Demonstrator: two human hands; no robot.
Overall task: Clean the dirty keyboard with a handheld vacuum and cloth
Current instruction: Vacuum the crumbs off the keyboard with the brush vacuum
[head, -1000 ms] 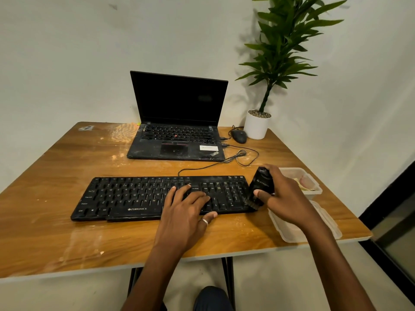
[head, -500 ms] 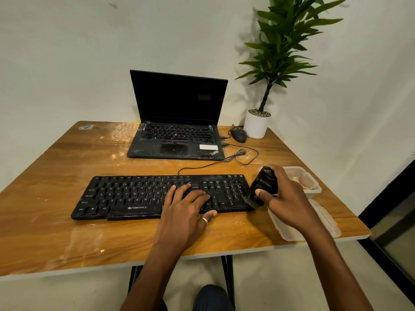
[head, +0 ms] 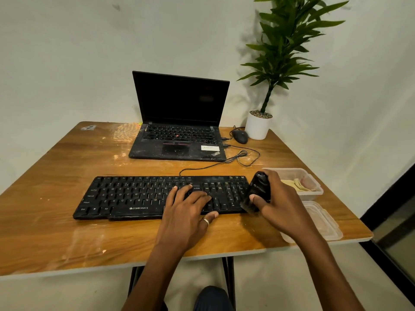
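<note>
Black handheld vacuum [head: 259, 190], gripped by the right hand [head: 283, 205], met the right edge of the Zebronics keyboard [head: 134, 196] while the left hand [head: 184, 216] pressed it, fingers spread. Vacuuming seemed to be the step in hand; the next move called for a slow leftward sweep.

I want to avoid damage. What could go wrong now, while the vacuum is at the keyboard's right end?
1. The left hand presses the keyboard, and its cable seems to reach the laptop: stray keystrokes are possible.
2. The right hand, gripping the vacuum, hangs over the plastic lid at the table edge; its forearm might knock it off.
</note>
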